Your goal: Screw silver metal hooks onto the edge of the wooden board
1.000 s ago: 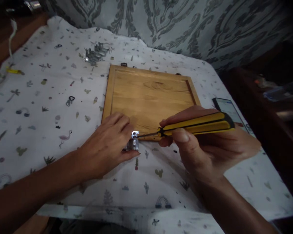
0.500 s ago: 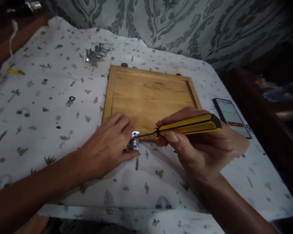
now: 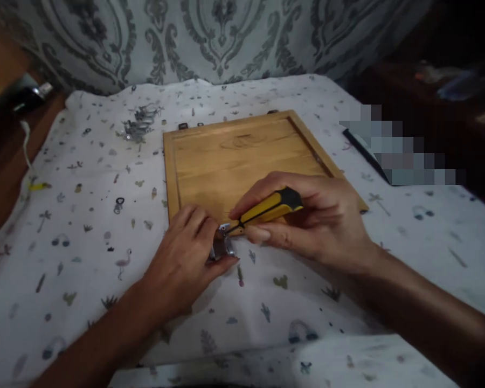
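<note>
At the near edge of a wooden panel (image 3: 226,172) with a raised frame, my left hand (image 3: 181,258) grips a shiny metal hinge (image 3: 225,249) between thumb and fingers. Part of the hinge is covered by those fingers. My right hand (image 3: 323,226) holds a yellow and black screwdriver (image 3: 270,207) at a slant. Its thin shaft points left and down, and the tip meets the hinge near the panel's edge. Any screw under the tip is too small to make out.
Several metal hinges (image 3: 139,124) lie in a cluster at the back left of the patterned cloth (image 3: 97,215). A phone (image 3: 367,153), partly blurred out, rests on the right. A white cord with a yellow end (image 3: 38,186) is at the left edge. Patterned fabric (image 3: 222,43) rises behind.
The camera view has turned and shifted. My right hand has rolled the screwdriver and its handle now points more toward me. My left hand still holds the hinge at the panel's edge.
</note>
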A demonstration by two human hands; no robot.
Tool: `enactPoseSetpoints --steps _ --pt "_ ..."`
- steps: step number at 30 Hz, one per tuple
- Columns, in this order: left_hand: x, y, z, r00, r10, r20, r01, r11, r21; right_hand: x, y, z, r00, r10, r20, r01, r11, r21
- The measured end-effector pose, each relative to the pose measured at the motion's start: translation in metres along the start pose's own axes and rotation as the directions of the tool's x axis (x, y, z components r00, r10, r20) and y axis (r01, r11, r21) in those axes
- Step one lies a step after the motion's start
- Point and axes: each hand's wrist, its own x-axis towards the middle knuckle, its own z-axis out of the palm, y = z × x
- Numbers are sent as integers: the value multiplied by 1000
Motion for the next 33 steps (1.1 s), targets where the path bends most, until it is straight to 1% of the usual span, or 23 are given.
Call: enactPoseSetpoints --steps 2,4,8,10,13,17,22,27,29,30,33 --pt "0 -1 0 999 22 -25 -22 1000 6 1 1 -3 1000 8 27 -10 999 49" --pt "1 -2 0 999 38 -32 -38 999 7 1 3 -5 998 -10 55 5 996 91" --pt "0 -4 0 999 31 -20 -32 999 -27 3 9 -7 985 -118 123 106 989 100" --pt "0 -4 -1 1000 20 -8 -20 999 -47 4 12 -8 977 -169 131 160 984 78" --pt "1 -3 -1 1000 11 -9 -11 999 -49 5 13 -5 975 -201 92 198 979 41" --pt "1 -2 -2 1000 -1 -5 1 999 -33 6 10 0 982 -187 26 188 982 -26" --pt "1 -1 -3 999 -27 18 27 999 -33 7 9 4 968 -250 2 250 966 -72" --pt "2 -3 -1 1000 1 13 0 1000 -20 6 10 6 955 -295 -14 291 948 -133" --pt "2 -4 -1 1000 12 4 -12 1000 -6 4 7 7 952 -298 -74 289 950 -119" --pt "2 -3 -1 1000 13 0 -13 1000 0 3 6 8 950 -282 -132 270 957 -103" --pt "1 -2 -1 1000 5 8 -5 1000 17 1 0 10 934 -178 -310 168 984 -60"
